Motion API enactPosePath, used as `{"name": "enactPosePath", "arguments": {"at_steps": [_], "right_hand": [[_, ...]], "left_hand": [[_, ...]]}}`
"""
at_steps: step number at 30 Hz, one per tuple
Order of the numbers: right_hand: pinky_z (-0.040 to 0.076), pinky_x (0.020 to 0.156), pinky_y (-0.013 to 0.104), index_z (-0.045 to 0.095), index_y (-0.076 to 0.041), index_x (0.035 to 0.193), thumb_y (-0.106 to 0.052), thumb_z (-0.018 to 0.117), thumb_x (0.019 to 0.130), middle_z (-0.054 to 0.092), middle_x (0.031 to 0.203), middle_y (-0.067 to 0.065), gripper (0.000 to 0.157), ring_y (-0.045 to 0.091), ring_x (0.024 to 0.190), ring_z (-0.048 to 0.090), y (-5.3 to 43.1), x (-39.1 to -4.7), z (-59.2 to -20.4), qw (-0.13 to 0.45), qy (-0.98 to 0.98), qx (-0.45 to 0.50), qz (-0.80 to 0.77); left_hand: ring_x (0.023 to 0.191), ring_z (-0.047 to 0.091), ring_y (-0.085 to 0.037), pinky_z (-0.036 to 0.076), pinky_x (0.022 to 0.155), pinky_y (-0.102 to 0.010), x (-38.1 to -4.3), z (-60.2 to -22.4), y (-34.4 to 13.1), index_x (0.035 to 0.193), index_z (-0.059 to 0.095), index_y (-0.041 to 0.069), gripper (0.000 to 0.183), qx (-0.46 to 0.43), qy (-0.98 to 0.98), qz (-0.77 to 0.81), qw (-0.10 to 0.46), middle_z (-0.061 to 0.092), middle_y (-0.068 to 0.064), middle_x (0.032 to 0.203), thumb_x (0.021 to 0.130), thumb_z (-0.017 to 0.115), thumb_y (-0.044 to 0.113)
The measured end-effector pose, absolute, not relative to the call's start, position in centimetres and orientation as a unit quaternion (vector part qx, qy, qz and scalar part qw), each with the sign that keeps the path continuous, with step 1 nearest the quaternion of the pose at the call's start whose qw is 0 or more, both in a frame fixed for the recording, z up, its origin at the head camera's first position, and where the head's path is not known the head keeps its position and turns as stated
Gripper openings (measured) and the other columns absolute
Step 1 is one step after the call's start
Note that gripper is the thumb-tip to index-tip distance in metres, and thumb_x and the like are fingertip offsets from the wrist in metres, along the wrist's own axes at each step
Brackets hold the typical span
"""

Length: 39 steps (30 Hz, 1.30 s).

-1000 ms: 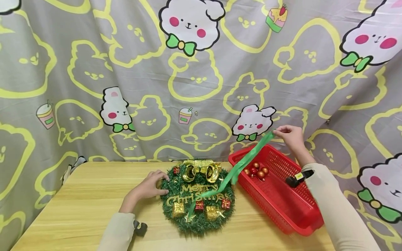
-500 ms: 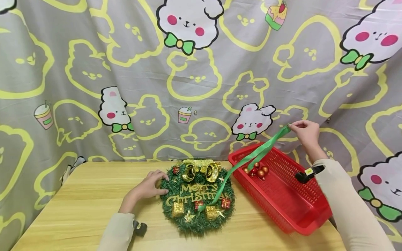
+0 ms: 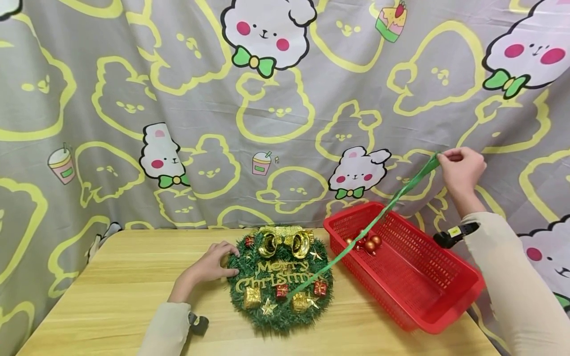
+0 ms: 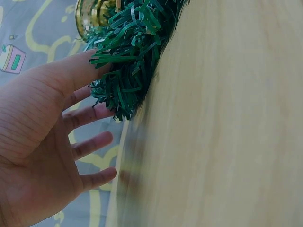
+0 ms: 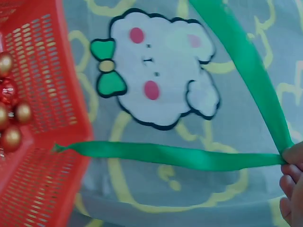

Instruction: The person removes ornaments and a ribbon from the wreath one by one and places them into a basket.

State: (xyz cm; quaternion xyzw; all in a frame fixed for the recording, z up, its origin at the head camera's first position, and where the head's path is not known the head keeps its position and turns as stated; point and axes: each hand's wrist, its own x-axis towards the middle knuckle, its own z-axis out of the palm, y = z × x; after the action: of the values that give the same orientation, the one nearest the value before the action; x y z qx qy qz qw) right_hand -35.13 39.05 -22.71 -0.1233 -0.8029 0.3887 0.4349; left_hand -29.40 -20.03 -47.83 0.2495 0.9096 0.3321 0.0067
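Observation:
A green Christmas wreath (image 3: 279, 277) with gold bells, small gift boxes and "Merry Christmas" lettering lies flat on the wooden table (image 3: 111, 296). My left hand (image 3: 209, 264) rests with straight fingers against the wreath's left edge (image 4: 128, 71). My right hand (image 3: 460, 168) is raised high above the red basket (image 3: 423, 291) and pinches the end of a green ribbon (image 3: 378, 220). The ribbon runs taut down to the wreath's lower middle. In the right wrist view the ribbon (image 5: 189, 155) is pinched at my fingers (image 5: 293, 163).
The red basket stands at the table's right end and holds a few red and gold baubles (image 3: 367, 243) in its far corner. A grey cartoon-print curtain (image 3: 285, 113) hangs right behind the table. Bare wood lies left of the wreath.
My right hand has risen and moved right, drawing the green ribbon out straight and taut from the wreath. The left hand has stayed on the wreath's edge.

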Motion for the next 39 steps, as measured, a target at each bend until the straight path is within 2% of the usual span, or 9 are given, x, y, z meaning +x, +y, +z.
{"name": "enactPosePath", "arguments": {"at_steps": [5,14,20,23,26,30,33,36,39], "right_hand": [[0.036,0.062,0.01,0.059,-0.036,0.07,-0.024,0.072,0.089,0.044,0.054,-0.035,0.027,-0.015,0.054,0.044,39.0,-34.6,-20.0,0.468,-0.768,-0.152,0.411],[0.038,0.058,0.008,0.06,-0.036,0.066,-0.021,0.071,0.088,0.049,0.059,-0.027,0.029,-0.009,0.056,0.046,39.0,-33.8,-18.3,0.492,-0.729,-0.158,0.449],[0.035,0.067,0.009,0.059,-0.039,0.067,-0.026,0.068,0.088,0.046,0.055,-0.034,0.026,-0.014,0.054,0.044,39.2,-34.3,-19.6,0.49,-0.751,-0.151,0.417],[0.034,0.076,0.01,0.061,-0.034,0.071,-0.025,0.068,0.088,0.044,0.053,-0.039,0.021,-0.016,0.053,0.043,39.0,-34.5,-20.4,0.476,-0.774,-0.135,0.395],[0.033,0.081,0.011,0.069,-0.018,0.081,-0.022,0.07,0.089,0.043,0.053,-0.041,0.009,-0.018,0.054,0.042,38.5,-34.5,-21.3,0.436,-0.819,-0.096,0.362],[0.039,0.068,0.011,0.071,0.004,0.097,-0.017,0.075,0.09,0.05,0.058,-0.037,0.023,-0.015,0.058,0.048,37.6,-34.2,-22.1,0.334,-0.89,0.0,0.312],[0.044,0.058,0.015,0.071,0.007,0.099,-0.016,0.076,0.091,0.062,0.066,-0.023,0.025,-0.008,0.062,0.054,36.7,-34.3,-22.6,0.241,-0.923,0.073,0.292],[0.046,0.061,0.019,0.072,0.004,0.095,-0.015,0.077,0.091,0.069,0.074,-0.006,0.02,0.0,0.066,0.058,35.6,-34.5,-23.4,0.162,-0.94,0.125,0.273],[0.047,0.062,0.022,0.073,0.0,0.091,-0.015,0.078,0.091,0.07,0.079,0.002,0.016,0.007,0.069,0.059,34.4,-34.8,-24.4,0.1,-0.948,0.162,0.256]], "left_hand": [[0.121,0.045,-0.035,0.042,0.099,-0.058,-29.3,-47.7,-20.0,0.115,0.062,0.015,0.037,0.25,0.91,0.331,0.004,0.057,-0.004,0.123,0.086,0.082,0.028],[0.122,0.044,-0.036,0.042,0.1,-0.06,-29.3,-47.6,-20.0,0.114,0.062,0.015,0.037,0.249,0.91,0.332,0.006,0.057,-0.005,0.123,0.086,0.082,0.026],[0.122,0.044,-0.037,0.042,0.101,-0.061,-29.3,-47.7,-20.0,0.114,0.062,0.014,0.037,0.254,0.909,0.331,0.002,0.057,-0.006,0.123,0.086,0.082,0.026],[0.122,0.045,-0.036,0.042,0.1,-0.06,-29.4,-47.8,-20.0,0.114,0.062,0.014,0.037,0.256,0.909,0.33,0.0,0.057,-0.005,0.123,0.086,0.082,0.026],[0.122,0.045,-0.036,0.041,0.101,-0.061,-29.4,-47.8,-20.0,0.115,0.062,0.015,0.037,0.254,0.909,0.33,0.002,0.057,-0.005,0.123,0.086,0.082,0.027],[0.123,0.045,-0.037,0.041,0.102,-0.063,-29.3,-47.7,-20.0,0.115,0.062,0.014,0.038,0.253,0.908,0.333,0.004,0.058,-0.005,0.123,0.086,0.082,0.026],[0.123,0.044,-0.037,0.041,0.102,-0.063,-29.3,-47.6,-19.9,0.115,0.062,0.014,0.038,0.252,0.908,0.335,0.005,0.057,-0.005,0.122,0.086,0.082,0.025],[0.123,0.044,-0.037,0.042,0.101,-0.062,-29.3,-47.6,-19.9,0.115,0.062,0.013,0.037,0.251,0.909,0.333,0.005,0.057,-0.005,0.123,0.086,0.082,0.025],[0.122,0.044,-0.037,0.042,0.1,-0.061,-29.3,-47.6,-19.9,0.115,0.062,0.013,0.037,0.253,0.91,0.33,0.003,0.057,-0.005,0.123,0.086,0.082,0.025]]}}
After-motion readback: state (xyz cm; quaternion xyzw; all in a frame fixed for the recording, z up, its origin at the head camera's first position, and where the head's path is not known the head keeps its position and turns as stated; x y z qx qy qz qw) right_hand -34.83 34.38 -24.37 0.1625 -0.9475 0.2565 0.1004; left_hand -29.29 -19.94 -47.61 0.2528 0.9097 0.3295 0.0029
